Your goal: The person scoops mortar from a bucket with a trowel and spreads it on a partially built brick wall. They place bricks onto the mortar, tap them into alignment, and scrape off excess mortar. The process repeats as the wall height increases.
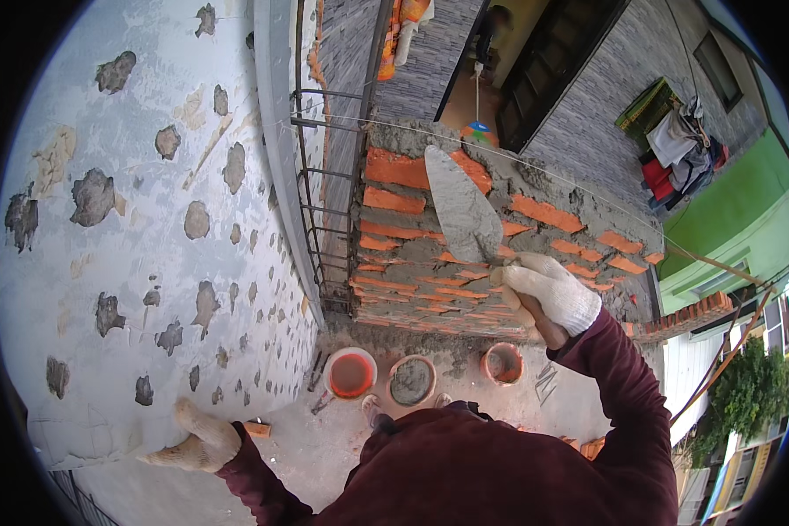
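My right hand point(552, 289), in a white knit glove, is closed round the wooden handle of a pointed trowel point(461, 206). The trowel's blade is coated in grey mortar and lies over the upper part of a brick wall point(394, 200), whose orange bricks show between thick smears of mortar. I cannot tell whether the blade touches the wall. My left hand point(197, 441), gloved too, is held out low at the left beside the pitted pale wall point(175, 289). Its fingers are apart and nothing is in them.
Near my feet stand a white bucket point(374, 368) with a red inside, a mortar bucket point(412, 381) and an orange bucket point(502, 363). Steel rebar point(311, 188) rises left of the bricks. A taut string point(579, 181) crosses over the wall. Beyond, a person point(491, 39) stands in a doorway.
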`<move>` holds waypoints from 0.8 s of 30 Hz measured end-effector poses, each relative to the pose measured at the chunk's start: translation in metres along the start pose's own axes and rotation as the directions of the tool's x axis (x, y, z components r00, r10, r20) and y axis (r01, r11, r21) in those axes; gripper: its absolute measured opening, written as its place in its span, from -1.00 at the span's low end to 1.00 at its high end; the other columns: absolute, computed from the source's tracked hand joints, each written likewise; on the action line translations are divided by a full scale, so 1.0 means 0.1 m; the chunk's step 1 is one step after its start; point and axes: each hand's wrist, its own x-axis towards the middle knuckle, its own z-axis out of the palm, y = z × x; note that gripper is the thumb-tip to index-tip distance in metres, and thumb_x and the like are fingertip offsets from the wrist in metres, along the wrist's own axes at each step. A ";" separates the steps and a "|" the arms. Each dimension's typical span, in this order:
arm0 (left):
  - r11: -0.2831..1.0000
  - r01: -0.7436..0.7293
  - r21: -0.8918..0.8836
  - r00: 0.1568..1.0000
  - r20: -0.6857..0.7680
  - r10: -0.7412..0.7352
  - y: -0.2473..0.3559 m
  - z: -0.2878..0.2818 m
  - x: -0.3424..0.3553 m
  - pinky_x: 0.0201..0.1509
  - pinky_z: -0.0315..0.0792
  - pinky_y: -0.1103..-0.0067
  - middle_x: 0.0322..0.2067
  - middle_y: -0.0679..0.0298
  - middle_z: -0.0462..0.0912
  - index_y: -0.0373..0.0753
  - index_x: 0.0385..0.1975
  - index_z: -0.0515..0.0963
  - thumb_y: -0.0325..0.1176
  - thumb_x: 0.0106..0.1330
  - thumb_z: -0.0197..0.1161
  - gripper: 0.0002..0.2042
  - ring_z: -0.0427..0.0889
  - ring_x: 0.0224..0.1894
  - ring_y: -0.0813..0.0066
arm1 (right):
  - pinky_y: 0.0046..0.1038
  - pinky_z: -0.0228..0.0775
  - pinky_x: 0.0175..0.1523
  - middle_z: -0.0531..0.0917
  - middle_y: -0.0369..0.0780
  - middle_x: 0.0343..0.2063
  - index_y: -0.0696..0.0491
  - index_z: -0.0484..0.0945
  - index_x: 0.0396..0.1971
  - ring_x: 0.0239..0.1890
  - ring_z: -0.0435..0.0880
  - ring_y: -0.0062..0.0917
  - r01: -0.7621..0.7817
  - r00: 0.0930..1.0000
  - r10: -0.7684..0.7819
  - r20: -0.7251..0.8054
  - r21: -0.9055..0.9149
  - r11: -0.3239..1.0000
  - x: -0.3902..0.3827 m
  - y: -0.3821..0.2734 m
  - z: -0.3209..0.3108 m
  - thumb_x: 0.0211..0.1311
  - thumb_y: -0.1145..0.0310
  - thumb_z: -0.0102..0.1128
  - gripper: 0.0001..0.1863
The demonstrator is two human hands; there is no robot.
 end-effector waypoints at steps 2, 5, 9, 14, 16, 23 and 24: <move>0.990 -0.136 0.031 0.990 -0.023 0.137 -0.03 -0.01 0.01 0.45 0.33 0.14 0.42 -0.20 0.18 -0.54 0.49 -0.02 -0.25 0.35 0.44 -0.09 0.38 0.37 0.04 | -0.52 0.31 -0.71 0.51 -0.29 -0.61 0.17 0.45 -0.22 -0.73 0.46 -0.62 -0.057 0.993 0.067 -0.094 0.101 0.993 0.14 -0.24 0.26 0.51 0.15 0.12 -0.67; 0.978 -0.164 -0.126 0.986 -0.027 0.162 0.14 0.13 0.13 0.41 0.38 0.15 0.39 -0.17 0.23 -0.51 0.49 0.02 -0.31 0.34 0.45 -0.13 0.44 0.33 0.01 | -0.50 0.39 -0.67 0.53 -0.29 -0.60 0.16 0.45 -0.30 -0.69 0.52 -0.61 -0.123 0.989 0.123 -0.085 0.001 0.992 0.41 -0.21 0.35 0.52 0.13 0.12 -0.65; 0.986 -0.052 -0.156 0.997 0.049 0.061 0.40 -0.02 0.09 0.52 0.21 0.11 0.44 -0.14 0.13 -0.44 0.52 -0.08 -0.18 0.40 0.36 -0.11 0.24 0.47 0.00 | -0.52 0.39 -0.56 0.56 -0.32 -0.65 0.18 0.51 -0.29 -0.73 0.50 -0.63 -0.076 0.997 0.075 -0.013 -0.260 0.963 0.16 0.11 0.36 0.49 0.21 0.14 -0.70; 0.927 -0.326 -0.186 0.886 0.281 0.368 0.29 -0.50 -0.75 0.66 -0.22 0.07 0.55 -0.05 -0.08 -0.38 0.56 -0.23 -0.05 0.46 0.19 -0.09 -0.14 0.62 0.04 | -0.36 0.51 -0.35 0.62 -0.19 -0.56 0.30 0.50 -0.08 -0.48 0.70 -0.42 0.003 0.998 0.041 0.049 -0.681 0.732 -0.32 1.35 -0.09 0.27 0.27 0.26 -0.60; 0.954 -0.088 -0.287 0.791 0.562 0.243 0.41 -0.62 -1.62 0.66 -0.30 0.09 0.60 -0.06 -0.20 -0.41 0.57 -0.20 -0.11 0.44 0.20 -0.10 -0.23 0.65 0.00 | -0.19 0.53 -0.25 0.66 -0.07 -0.48 0.26 0.51 -0.10 -0.37 0.73 -0.19 -0.075 0.984 0.174 0.042 -0.786 0.614 -0.21 2.21 -0.13 0.26 0.24 0.29 -0.60; 0.949 -0.018 0.315 -0.502 0.818 -0.282 -0.17 -1.79 -4.84 0.51 0.10 -0.04 0.45 -0.13 0.23 -0.19 0.43 0.33 0.16 0.23 0.38 -0.16 0.11 0.50 -0.28 | -0.07 0.63 -0.20 0.77 -0.02 -0.31 0.18 0.61 -0.08 -0.23 0.80 -0.12 0.147 0.835 0.509 0.208 -0.977 0.157 0.39 5.89 0.07 0.24 0.27 0.23 -0.66; 0.944 -0.067 0.323 -0.577 0.759 -0.301 -0.18 -1.99 -5.14 0.50 0.10 -0.05 0.45 -0.12 0.24 -0.19 0.43 0.33 0.18 0.21 0.38 -0.15 0.12 0.50 -0.25 | -0.07 0.65 -0.21 0.78 -0.05 -0.30 0.15 0.66 -0.15 -0.24 0.81 -0.15 0.164 0.844 0.497 0.201 -0.979 0.118 0.53 6.31 0.14 0.23 0.31 0.22 -0.72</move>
